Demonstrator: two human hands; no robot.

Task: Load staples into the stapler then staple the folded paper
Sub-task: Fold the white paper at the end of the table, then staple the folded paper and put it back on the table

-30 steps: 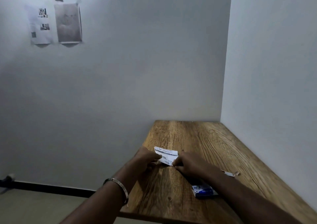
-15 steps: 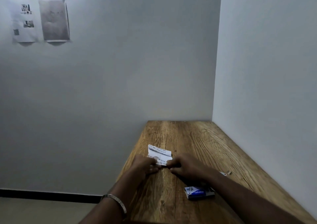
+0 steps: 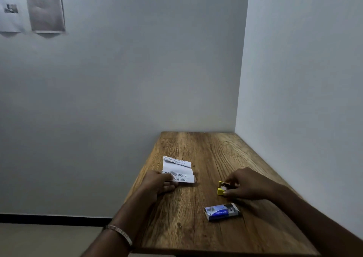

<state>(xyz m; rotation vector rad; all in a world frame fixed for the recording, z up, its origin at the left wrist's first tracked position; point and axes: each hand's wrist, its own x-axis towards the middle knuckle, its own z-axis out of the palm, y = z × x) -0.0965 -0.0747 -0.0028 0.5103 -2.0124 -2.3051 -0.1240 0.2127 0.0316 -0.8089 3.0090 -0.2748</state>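
A folded white paper (image 3: 177, 169) with printed text lies on the wooden table (image 3: 206, 233), its top flap raised. My left hand (image 3: 157, 184) pinches the paper's near left corner. To the right, my right hand (image 3: 245, 184) closes around a small yellow stapler (image 3: 221, 188); only the stapler's yellow front end and a bit of metal show past the fingers. A blue and white staple box (image 3: 222, 212) lies flat on the table, nearer to me than the stapler.
The table sits in a corner, with a white wall (image 3: 304, 99) along its right side and another behind it. Its left edge drops off to the floor (image 3: 39, 241). Printed sheets (image 3: 46, 7) hang on the back wall, upper left.
My right hand left the paper and moved right onto the yellow stapler. My left hand stayed on the paper. The view tilted down and shifted left.
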